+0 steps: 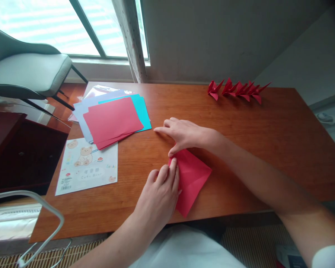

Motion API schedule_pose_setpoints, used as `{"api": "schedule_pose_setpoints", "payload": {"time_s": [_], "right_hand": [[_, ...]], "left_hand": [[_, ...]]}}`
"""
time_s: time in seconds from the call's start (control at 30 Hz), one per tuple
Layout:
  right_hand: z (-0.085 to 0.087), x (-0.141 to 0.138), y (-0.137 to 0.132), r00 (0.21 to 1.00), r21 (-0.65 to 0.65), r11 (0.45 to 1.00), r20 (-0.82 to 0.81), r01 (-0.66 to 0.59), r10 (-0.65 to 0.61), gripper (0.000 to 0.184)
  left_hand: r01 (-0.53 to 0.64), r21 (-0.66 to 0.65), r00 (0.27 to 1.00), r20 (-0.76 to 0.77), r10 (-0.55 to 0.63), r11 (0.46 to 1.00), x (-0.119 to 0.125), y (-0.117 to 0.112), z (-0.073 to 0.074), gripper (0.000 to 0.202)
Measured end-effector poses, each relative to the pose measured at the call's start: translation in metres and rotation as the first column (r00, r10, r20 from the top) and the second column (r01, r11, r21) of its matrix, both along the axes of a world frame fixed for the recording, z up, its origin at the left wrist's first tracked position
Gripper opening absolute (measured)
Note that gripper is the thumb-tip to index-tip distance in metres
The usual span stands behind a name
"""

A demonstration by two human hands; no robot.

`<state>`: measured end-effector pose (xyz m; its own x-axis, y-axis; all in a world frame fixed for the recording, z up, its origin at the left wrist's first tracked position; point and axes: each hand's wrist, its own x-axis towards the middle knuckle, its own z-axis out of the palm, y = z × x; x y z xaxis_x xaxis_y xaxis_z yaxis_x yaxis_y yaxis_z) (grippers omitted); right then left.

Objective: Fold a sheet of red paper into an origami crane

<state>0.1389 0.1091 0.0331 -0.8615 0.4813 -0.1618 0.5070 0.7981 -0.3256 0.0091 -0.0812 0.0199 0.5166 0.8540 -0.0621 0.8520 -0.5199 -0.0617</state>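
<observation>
A sheet of red origami paper (pixel 191 175), folded and creased, lies at the table's near edge with one corner pointing right. My left hand (pixel 162 190) presses on its left side, fingers drawn together and pinning it down. At the paper's top corner, my right hand (pixel 187 134) touches with its thumb. The index finger of that hand stretches left over the wood, and the hand is open. Both hands cover the paper's left edge and top, so the fold there is partly hidden.
On the wooden table (pixel 240 156), several red paper cranes (pixel 241 90) stand in a row at the back right. Red sheets (pixel 114 119) lie over blue sheets (pixel 143 111) at the left, beside a bear-printed cover sheet (pixel 86 167). A chair (pixel 30 70) is beyond the table's left end.
</observation>
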Motion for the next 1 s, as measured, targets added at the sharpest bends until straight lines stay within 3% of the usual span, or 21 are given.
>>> {"api": "schedule_pose_setpoints", "payload": {"time_s": [0.2,0.4,0.5,0.6,0.73,0.83,0.93,1.0], "right_hand": [[0.002,0.01,0.028,0.988,-0.005,0.989,0.035,0.148,-0.148,0.078],[0.002,0.006,0.043,0.989,-0.051,0.987,0.023,0.149,-0.148,0.082],[-0.002,0.011,0.047,0.995,-0.132,0.987,-0.036,0.089,-0.095,0.072],[-0.004,0.015,0.038,0.989,-0.188,0.978,-0.101,0.087,-0.107,0.059],[-0.005,0.013,0.003,0.976,-0.042,0.976,-0.048,0.211,-0.213,0.088],[-0.005,0.011,-0.015,0.973,0.048,0.972,-0.037,0.228,-0.226,0.087],[-0.006,0.017,-0.011,0.971,0.033,0.97,-0.037,0.239,-0.238,0.07],[-0.011,0.025,-0.002,0.958,0.021,0.959,-0.065,0.283,-0.281,0.043]], "left_hand": [[0.002,-0.012,1.0,0.002,-0.002,1.0,0.0,0.0,0.001,0.053],[0.0,-0.018,1.0,0.006,0.0,1.0,0.0,0.001,0.003,0.053],[-0.006,-0.03,0.999,0.036,0.007,1.0,-0.002,0.002,0.003,0.053],[-0.022,-0.034,0.997,0.079,0.025,0.999,-0.007,0.003,0.001,0.053],[-0.031,-0.017,0.99,0.138,0.033,0.999,-0.011,0.003,-0.005,0.049],[-0.038,-0.011,0.985,0.167,0.039,0.999,-0.013,0.002,-0.008,0.049],[-0.044,-0.017,0.978,0.204,0.047,0.999,-0.014,0.001,-0.01,0.05],[-0.056,-0.014,0.964,0.259,0.057,0.998,-0.016,0.002,-0.012,0.05]]}}
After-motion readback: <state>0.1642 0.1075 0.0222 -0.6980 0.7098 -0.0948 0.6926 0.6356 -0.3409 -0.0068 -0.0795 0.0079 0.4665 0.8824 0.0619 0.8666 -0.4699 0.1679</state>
